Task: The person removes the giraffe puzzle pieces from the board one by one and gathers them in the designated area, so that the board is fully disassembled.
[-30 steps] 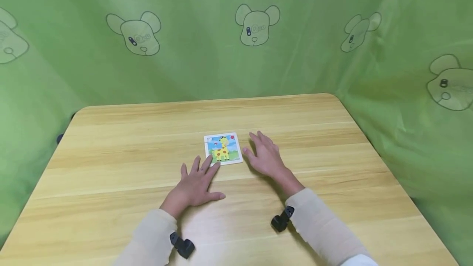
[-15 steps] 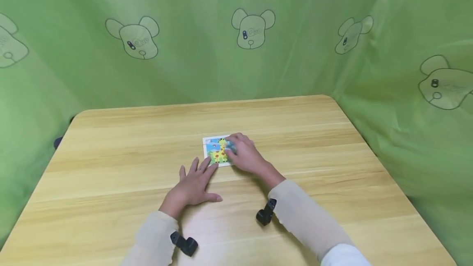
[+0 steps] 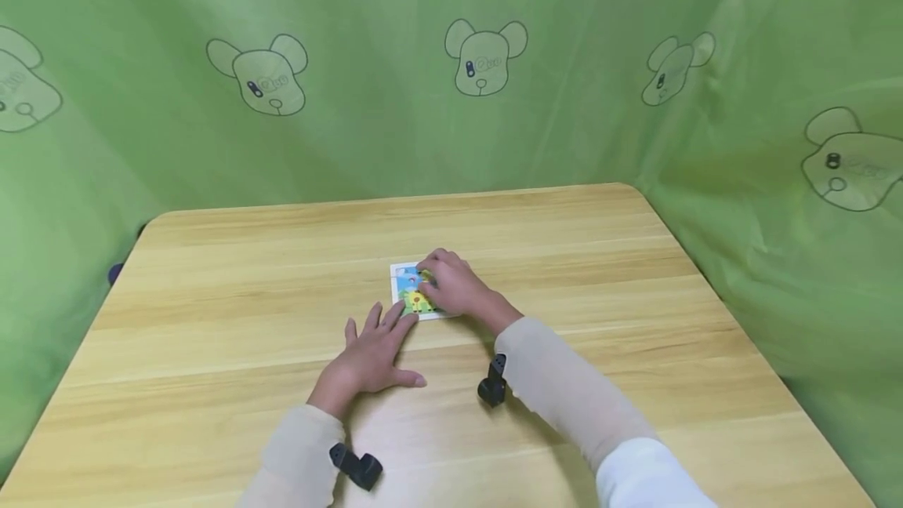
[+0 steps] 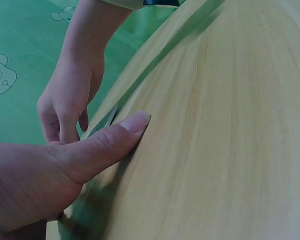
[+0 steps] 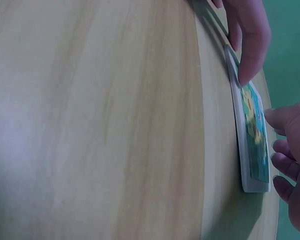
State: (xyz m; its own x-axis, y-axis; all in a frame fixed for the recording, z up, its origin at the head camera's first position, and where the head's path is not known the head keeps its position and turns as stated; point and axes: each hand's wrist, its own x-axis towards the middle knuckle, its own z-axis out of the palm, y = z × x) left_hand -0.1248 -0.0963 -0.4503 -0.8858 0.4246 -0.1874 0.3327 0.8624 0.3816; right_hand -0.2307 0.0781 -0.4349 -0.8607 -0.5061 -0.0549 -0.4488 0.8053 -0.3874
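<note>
A small square giraffe picture puzzle (image 3: 407,282) with a white border lies flat on the wooden table. My left hand (image 3: 367,355) is spread palm down at its near left corner, with straight fingertips resting on the border. Over the right half of the puzzle my right hand (image 3: 455,288) hovers, fingers bent and thumb close to the giraffe, hiding that part in the head view. Seen from the right wrist, the thumb (image 5: 279,117) and fingertips stand just above the picture, and nothing shows between them. The left wrist view catches only the puzzle's thin edge (image 4: 111,115).
The light wooden table (image 3: 247,288) has rounded far corners. A green curtain (image 3: 381,139) printed with bear heads hangs behind it and at both sides. Each wrist wears a black camera (image 3: 360,469).
My right hand has moved left from beside the puzzle to above its right half, covering part of the giraffe. The left hand has stayed at the near left corner.
</note>
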